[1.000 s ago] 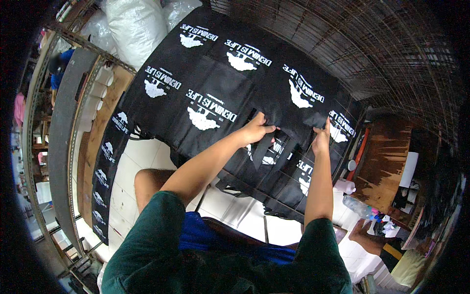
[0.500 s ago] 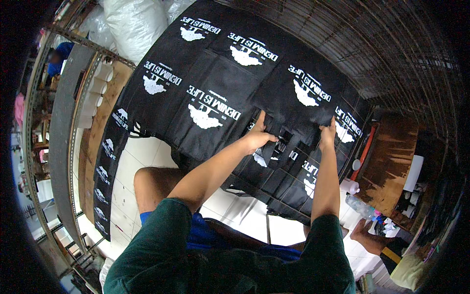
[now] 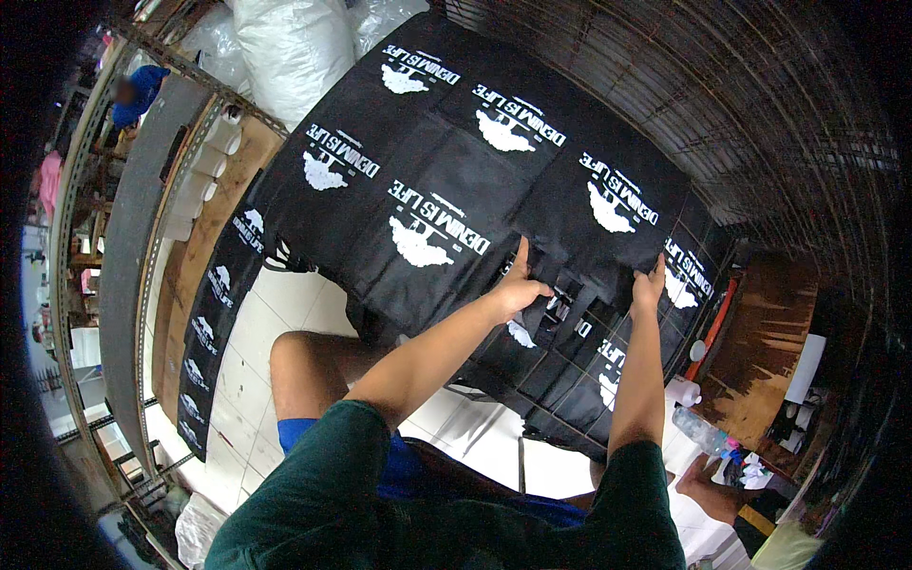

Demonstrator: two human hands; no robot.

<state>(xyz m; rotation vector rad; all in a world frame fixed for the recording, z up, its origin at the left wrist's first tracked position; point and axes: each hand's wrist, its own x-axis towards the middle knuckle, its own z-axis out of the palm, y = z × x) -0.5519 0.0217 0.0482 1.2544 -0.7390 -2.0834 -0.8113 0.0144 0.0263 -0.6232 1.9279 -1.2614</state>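
A black fabric panel (image 3: 560, 249) with a white print lies over the right part of a wide surface covered in similar printed black cloth. My left hand (image 3: 518, 289) grips its near left corner, index finger stretched along the edge and thumb pointing inward. At the near right corner, my right hand (image 3: 648, 291) holds the same panel, its index finger pointing away from me. Some of the fingers are hidden. Between my hands the panel's near edge hangs over a dark grid frame (image 3: 560, 366), where more white print shows. Other black printed panels (image 3: 380, 228) lie flat to the left.
Large white plastic sacks (image 3: 294, 52) stand at the far left, beside a metal rack (image 3: 204, 85) with white rolls (image 3: 195, 195). A person in blue (image 3: 142, 93) is beyond it. On the right are a wooden board (image 3: 760, 332), bottles (image 3: 698, 427) and another person's leg (image 3: 708, 489).
The whole view has shifted, so the scene sits a little farther right and lower. Both my hands remain at the same corners of the panel.
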